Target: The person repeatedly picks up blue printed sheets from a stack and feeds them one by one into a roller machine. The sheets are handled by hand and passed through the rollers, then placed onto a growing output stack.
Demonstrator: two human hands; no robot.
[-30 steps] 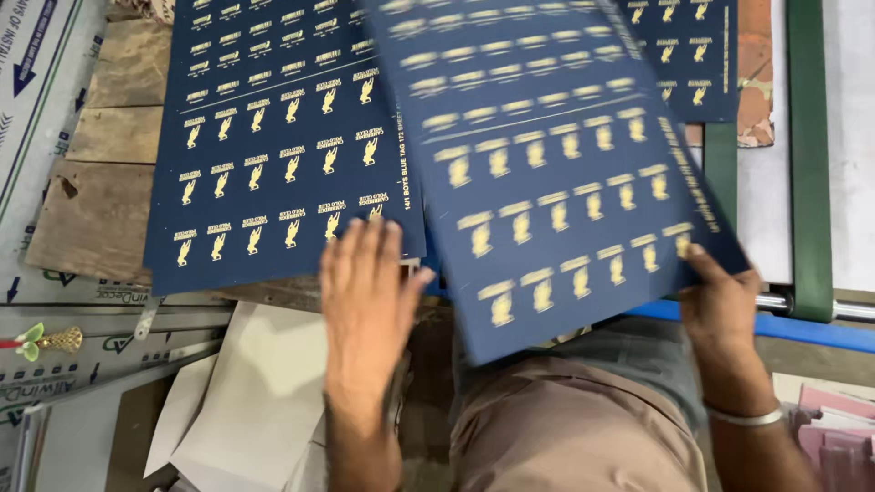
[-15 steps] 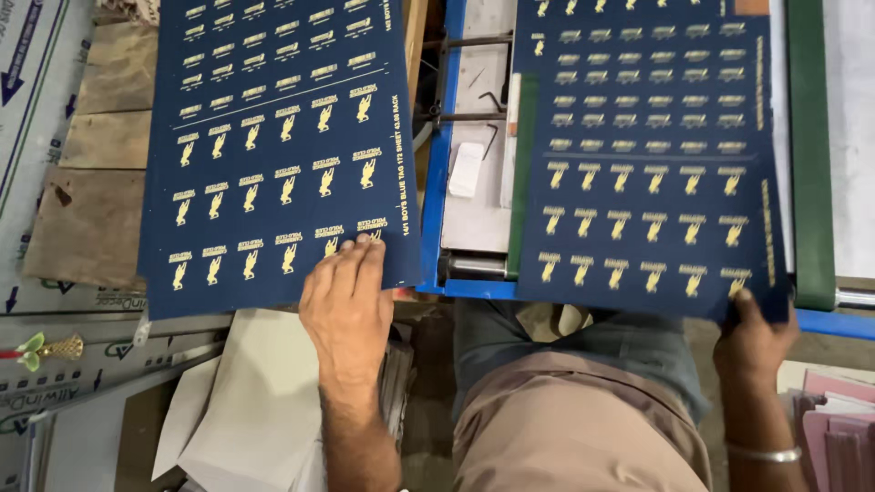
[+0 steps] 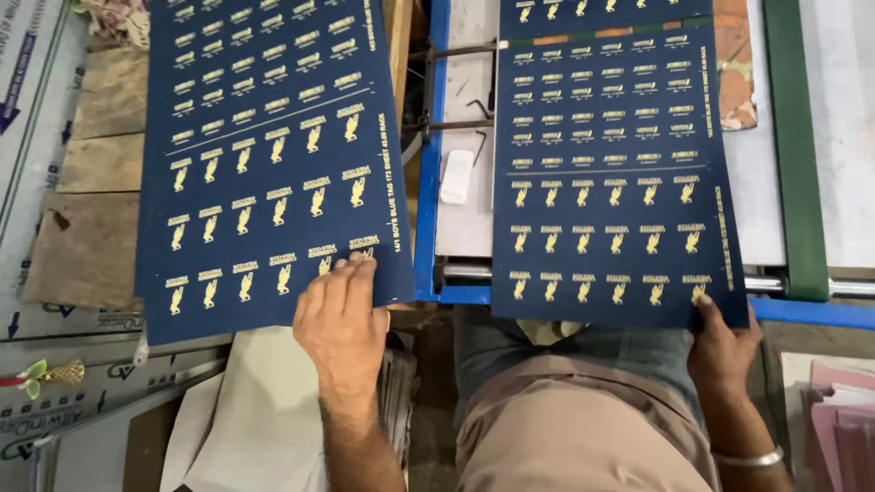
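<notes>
Pressing flat, fingers spread, left hand (image 3: 342, 314) on matte navy card sheet (image 3: 273, 155), gold-foil emblem rows; right hand (image 3: 720, 342) pinching corner of second rectangular sheet (image 3: 611, 173).

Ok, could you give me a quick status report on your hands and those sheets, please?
Left hand flat on left navy sheet, near edge. Right hand grips right navy sheet at its corner, over the blue-framed table. Nothing in the way.

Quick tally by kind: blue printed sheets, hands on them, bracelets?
Navy sheets with gold print: 2, the left sheet and the right sheet
Hands: 2, left hand and right hand
Bracelet: 1
Total: 5
</notes>
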